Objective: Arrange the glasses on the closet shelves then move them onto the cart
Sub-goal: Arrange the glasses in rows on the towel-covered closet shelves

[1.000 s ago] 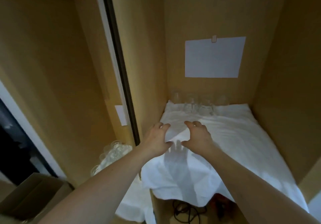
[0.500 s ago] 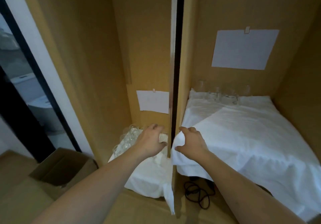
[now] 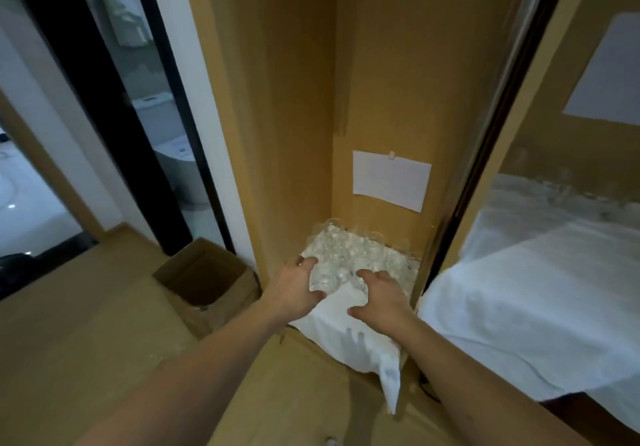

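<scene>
Wooden closet walls [image 3: 298, 99] now fill the view, which has swung left since a moment ago. Both hands have left the right-hand cloth: the left hand [image 3: 294, 289] cups the clear glasses [image 3: 349, 255] clustered on the white cloth [image 3: 349, 338], while the right hand [image 3: 381, 298] hovers spread, grasping nothing.

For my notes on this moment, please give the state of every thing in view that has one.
left hand: fingers curled round a glass
right hand: reaching among the glasses, grip unclear
glasses: clustered on the white cloth
white cloth: draped over the shelf edge
cardboard box: open
</scene>
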{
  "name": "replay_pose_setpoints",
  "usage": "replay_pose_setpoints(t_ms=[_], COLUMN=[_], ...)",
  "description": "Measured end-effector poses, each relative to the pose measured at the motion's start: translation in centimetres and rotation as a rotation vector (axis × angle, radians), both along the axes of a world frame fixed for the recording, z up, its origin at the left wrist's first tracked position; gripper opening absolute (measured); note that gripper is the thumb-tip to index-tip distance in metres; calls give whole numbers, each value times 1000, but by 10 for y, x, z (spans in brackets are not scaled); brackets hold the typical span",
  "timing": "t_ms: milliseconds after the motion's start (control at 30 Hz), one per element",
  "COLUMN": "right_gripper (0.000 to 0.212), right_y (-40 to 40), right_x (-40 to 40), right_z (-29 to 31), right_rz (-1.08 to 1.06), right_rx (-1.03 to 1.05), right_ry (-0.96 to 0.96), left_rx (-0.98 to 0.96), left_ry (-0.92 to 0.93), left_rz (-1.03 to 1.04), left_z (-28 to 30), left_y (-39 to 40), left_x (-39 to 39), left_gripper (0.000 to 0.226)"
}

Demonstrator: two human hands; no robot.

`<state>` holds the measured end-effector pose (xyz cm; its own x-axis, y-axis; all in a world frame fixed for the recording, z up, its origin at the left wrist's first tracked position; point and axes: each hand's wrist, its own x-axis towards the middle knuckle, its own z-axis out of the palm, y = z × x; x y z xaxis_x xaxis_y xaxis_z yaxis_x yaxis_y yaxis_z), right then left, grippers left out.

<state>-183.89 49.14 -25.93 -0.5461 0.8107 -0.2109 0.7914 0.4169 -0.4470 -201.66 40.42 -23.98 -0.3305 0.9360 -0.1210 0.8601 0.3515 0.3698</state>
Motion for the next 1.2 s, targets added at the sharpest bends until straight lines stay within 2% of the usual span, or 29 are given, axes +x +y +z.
replay_pose_setpoints(t_ms=[233, 467, 833, 1200], right_gripper=[83, 81, 72, 60], right_y=[24, 68, 135, 165], right_x=[-63, -102, -115, -137], right_z=[-30, -61, -108, -149], right_rz=[63, 62, -39, -160], right_rx=[-123, -230, -402, -524], right_ry=[18, 12, -35, -89], left_rx=[-111, -186, -294, -403], left_ry=[9, -32, -131, -220], left_rz=[109, 133, 157, 151], left_z=[-9, -34, -98, -148], left_y=[6, 49, 116, 164], left_x=[-51, -86, -112, -146], left_gripper=[69, 66, 69, 72])
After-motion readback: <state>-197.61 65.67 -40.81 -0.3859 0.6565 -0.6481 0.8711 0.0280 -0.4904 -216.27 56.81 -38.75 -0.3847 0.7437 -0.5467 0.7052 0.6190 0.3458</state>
